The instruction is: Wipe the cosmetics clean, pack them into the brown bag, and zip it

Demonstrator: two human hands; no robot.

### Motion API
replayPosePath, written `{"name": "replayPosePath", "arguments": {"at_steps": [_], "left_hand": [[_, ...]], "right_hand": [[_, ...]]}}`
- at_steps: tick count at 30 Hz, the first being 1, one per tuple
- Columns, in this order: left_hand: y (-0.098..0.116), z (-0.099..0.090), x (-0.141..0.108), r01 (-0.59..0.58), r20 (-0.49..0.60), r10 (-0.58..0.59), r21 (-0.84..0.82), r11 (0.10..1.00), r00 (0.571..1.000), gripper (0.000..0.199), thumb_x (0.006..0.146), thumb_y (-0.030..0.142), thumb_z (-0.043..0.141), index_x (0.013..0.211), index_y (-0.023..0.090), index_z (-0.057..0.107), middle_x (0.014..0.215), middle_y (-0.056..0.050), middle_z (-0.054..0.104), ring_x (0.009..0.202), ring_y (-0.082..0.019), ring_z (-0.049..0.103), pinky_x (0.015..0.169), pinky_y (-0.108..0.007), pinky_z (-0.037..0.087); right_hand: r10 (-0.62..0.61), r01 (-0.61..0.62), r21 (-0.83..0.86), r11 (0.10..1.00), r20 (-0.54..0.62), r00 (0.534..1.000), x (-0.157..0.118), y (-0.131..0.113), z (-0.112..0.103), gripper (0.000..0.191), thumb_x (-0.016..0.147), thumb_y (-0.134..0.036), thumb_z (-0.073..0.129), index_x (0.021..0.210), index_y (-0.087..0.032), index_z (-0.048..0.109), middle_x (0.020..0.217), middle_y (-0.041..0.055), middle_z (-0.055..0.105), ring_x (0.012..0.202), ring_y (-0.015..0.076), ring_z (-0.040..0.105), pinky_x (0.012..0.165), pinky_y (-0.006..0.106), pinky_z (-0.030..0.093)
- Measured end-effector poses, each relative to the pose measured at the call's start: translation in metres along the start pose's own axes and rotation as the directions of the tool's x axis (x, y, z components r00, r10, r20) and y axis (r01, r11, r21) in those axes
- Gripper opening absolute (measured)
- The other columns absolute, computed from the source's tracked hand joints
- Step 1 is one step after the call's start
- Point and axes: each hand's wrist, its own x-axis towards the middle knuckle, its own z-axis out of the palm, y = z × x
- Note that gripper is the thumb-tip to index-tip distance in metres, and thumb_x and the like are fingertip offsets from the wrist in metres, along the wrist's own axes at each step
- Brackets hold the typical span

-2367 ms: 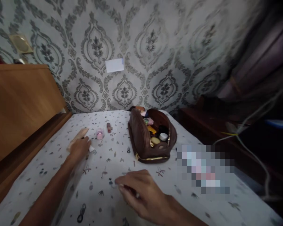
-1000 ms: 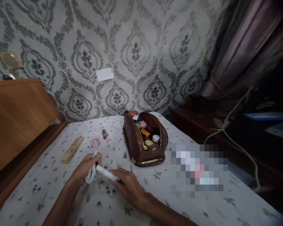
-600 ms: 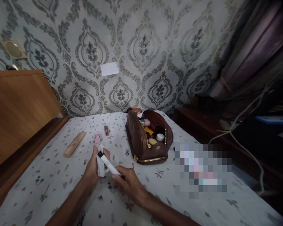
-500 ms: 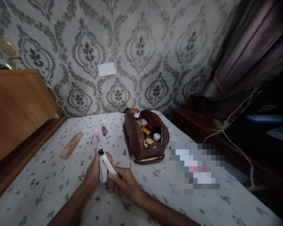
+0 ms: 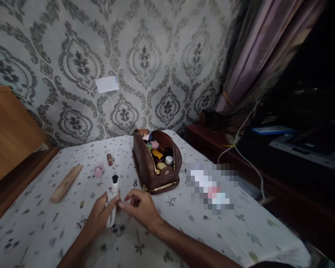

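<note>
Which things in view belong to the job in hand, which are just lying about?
Job in hand:
white black-topped item, held in the left hand
right hand, close beside it

Apparently just lying about:
open brown bag, untouched
long tan item
small pink container
small reddish-brown tube

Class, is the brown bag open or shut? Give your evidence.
Open: the bag's gold zip edges stand apart, and a round white item shows inside.

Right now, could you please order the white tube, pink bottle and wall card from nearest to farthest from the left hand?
1. White tube: held in the left hand.
2. Pink bottle: on the cloth, beyond the hand.
3. Wall card: highest, on the wall.
</note>
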Motion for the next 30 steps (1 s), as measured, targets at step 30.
{"name": "replayPosePath", "arguments": {"at_steps": [30], "left_hand": [[0.0,0.005,0.003,0.094,-0.271,-0.153,-0.219,0.971,0.95,0.057,0.07,0.049,0.073,0.115,0.023,0.05,0.081,0.003,0.062,0.062,-0.014,0.057,0.058,-0.023,0.048]], "right_hand": [[0.058,-0.147,0.238,0.96,0.345,0.937,-0.014,0.006,0.01,0.053,0.084,-0.068,0.055,0.097,-0.017,0.058,0.065,-0.0028,0.059,0.043,0.0081,0.048,0.044,0.019,0.038]]}}
